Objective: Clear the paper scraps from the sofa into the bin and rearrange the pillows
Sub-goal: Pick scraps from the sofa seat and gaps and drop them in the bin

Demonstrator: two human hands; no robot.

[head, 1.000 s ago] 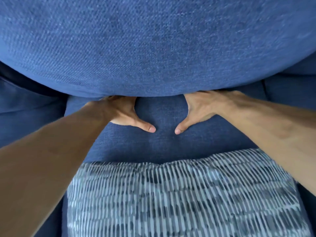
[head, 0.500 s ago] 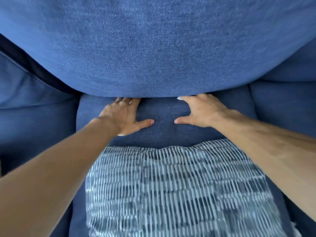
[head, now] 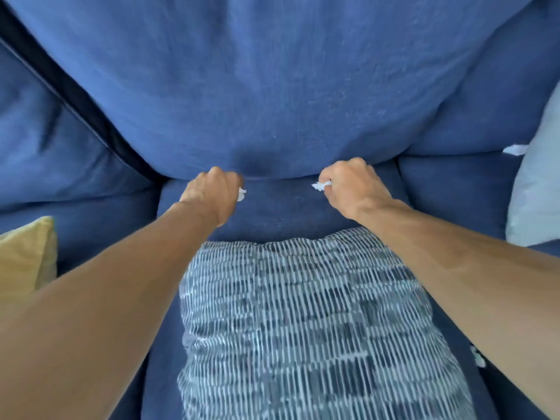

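My left hand is closed in a fist over a white paper scrap that pokes out at its thumb side. My right hand is closed too, pinching another white paper scrap. Both hands hover at the crease between the blue sofa seat and the blue back cushion. A striped blue-and-white pillow lies on the seat between my forearms. More scraps lie on the seat: one at the right by the pale pillow, one near my right forearm.
A pale blue pillow leans at the right edge. A yellow pillow sits at the left edge. A dark gap runs between the left back cushion and the middle one. No bin is in view.
Both hands went from flat and spread under the back cushion to closed fists holding white scraps. The view has pulled back, so the side pillows now show.
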